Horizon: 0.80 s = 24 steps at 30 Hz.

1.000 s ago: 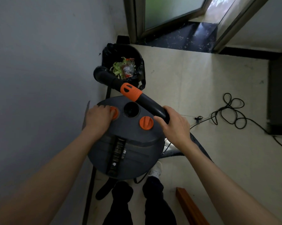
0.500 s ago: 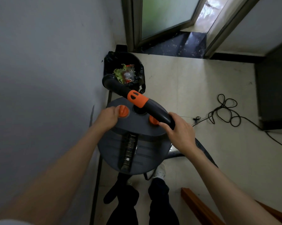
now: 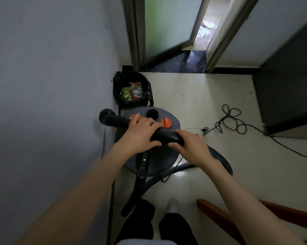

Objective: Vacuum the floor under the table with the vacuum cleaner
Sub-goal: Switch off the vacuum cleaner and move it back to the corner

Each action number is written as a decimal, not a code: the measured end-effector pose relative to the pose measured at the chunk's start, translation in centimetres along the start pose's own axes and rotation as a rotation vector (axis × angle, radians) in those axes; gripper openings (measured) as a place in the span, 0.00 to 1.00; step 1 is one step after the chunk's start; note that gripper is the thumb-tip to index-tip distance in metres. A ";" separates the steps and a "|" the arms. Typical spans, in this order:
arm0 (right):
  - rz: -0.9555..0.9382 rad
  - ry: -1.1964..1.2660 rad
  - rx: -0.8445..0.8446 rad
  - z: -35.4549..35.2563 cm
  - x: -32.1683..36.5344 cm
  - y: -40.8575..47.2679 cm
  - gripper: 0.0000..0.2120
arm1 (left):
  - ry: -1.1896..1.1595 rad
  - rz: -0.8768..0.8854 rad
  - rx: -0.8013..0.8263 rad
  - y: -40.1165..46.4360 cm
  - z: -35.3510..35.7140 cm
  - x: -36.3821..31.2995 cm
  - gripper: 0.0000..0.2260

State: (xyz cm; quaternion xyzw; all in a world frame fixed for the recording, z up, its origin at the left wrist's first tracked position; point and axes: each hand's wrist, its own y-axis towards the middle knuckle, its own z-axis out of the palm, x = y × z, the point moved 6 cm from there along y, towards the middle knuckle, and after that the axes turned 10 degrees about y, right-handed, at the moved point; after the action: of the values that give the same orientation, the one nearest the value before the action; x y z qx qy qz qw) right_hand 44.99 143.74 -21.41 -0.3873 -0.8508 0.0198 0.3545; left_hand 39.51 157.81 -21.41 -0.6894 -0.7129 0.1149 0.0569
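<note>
Both arms extended; left hand (image 3: 140, 133) and right hand (image 3: 191, 145) curled, side by side.

Corner spot, tight on the left: grey wall (image 3: 48, 85) runs right alongside the vacuum canister (image 3: 154, 160), with only a narrow gap between. Bin (image 3: 131, 89) with a black liner stands just beyond the canister against the wall, closing off that way forward. Open pale floor (image 3: 202, 99) to the right and ahead, up to the dark doorway threshold (image 3: 181, 62). Black cable (image 3: 232, 119) lies looped on the floor to the right, trailing off toward a dark cabinet (image 3: 287, 89). Hose (image 3: 219, 160) curls behind the canister. Wooden edge (image 3: 219, 220) juts in low right, near the person's feet.
</note>
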 end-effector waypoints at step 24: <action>-0.131 0.139 -0.429 -12.3 -5.6 -15.7 0.26 | -0.928 -0.432 -0.184 -15.8 -5.6 -10.3 0.12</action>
State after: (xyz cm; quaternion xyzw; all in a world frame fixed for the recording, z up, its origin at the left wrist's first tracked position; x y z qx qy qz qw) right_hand 45.03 126.04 -10.68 -0.3982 -0.8323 -0.2113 0.3225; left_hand 25.98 147.67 -11.38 -0.4053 -0.7961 0.3311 -0.3038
